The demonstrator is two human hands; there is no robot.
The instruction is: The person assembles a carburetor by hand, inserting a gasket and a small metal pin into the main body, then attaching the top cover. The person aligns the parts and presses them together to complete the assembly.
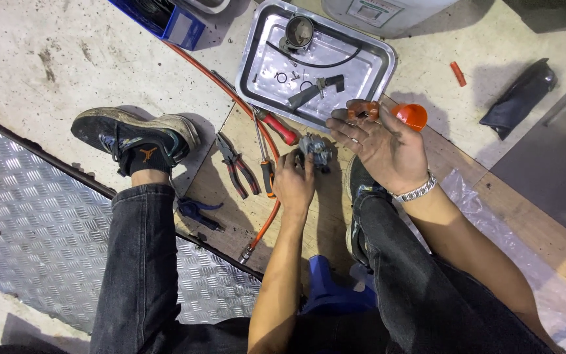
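My left hand [293, 182] grips a small grey metal engine part [316, 150] resting on a wooden board [230, 210]. My right hand [382, 145], with a metal watch at the wrist, is raised palm up with its fingers spread; a small brown part [362, 109] lies on the fingertips. An orange funnel [411, 116] sits just behind that hand. A dented metal tray [257, 62] beyond both hands holds a round part, a black hose, small rings and a dark handle-shaped piece.
Red-handled pliers [238, 166], screwdrivers [276, 126] and an orange hose [227, 92] lie left of my hands. My shoe [129, 134] rests on concrete beside a checker-plate sheet [27, 216]. A blue stool [329, 295] is under me. A black pouch [519, 98] lies far right.
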